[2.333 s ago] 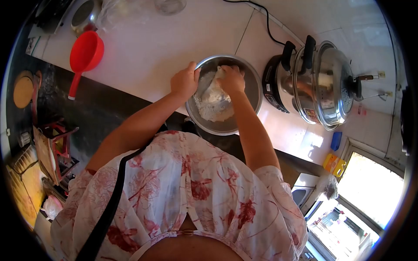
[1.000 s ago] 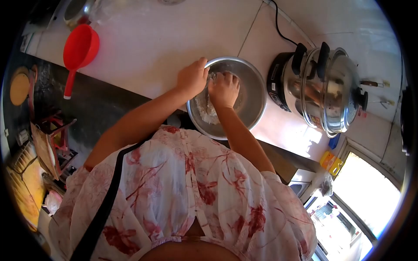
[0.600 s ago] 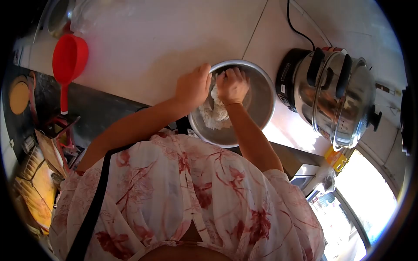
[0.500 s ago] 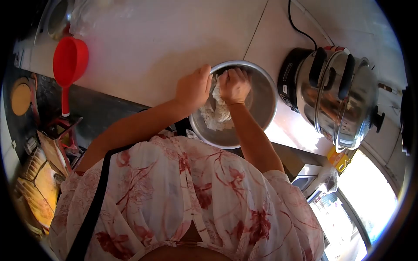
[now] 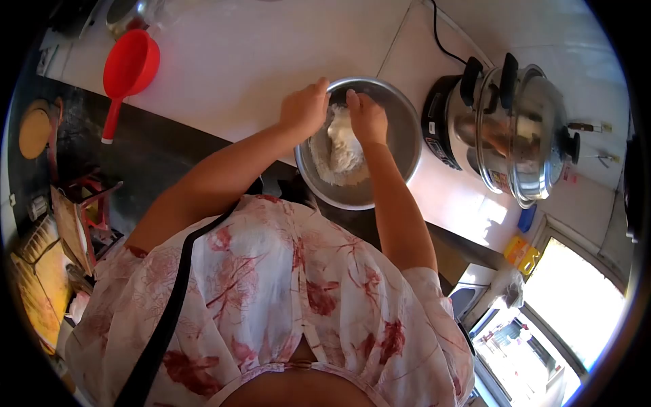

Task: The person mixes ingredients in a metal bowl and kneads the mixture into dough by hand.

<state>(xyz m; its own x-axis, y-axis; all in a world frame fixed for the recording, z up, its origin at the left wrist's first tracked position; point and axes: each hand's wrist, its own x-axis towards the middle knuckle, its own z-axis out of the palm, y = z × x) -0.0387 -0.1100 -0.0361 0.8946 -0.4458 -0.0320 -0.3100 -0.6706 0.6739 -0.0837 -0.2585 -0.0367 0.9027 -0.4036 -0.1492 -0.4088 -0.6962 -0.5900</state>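
Observation:
A wide metal bowl (image 5: 411, 146) sits on the counter in front of me. My left hand (image 5: 305, 110) is closed over its left rim, thumb and fingers gripping the edge. Inside lies a lump of pale, floury dough (image 5: 344, 148), with loose flour spread around its lower left side. My right hand (image 5: 368, 118) is over the bowl, fingers curled against the upper right edge of the dough and apparently pinching it. The fingertips are mostly hidden from above.
A multi-tier metal steamer (image 5: 505, 129) with black handles stands right of the bowl, its black cord running behind. A red ladle-shaped scoop (image 5: 131, 68) lies at the counter's left edge. A yellow package (image 5: 521, 254) is near the bright window at lower right.
My right hand has gone from pressing down into the dough to a curled grip at its upper edge. The dough looks more gathered. The whole view has shifted slightly.

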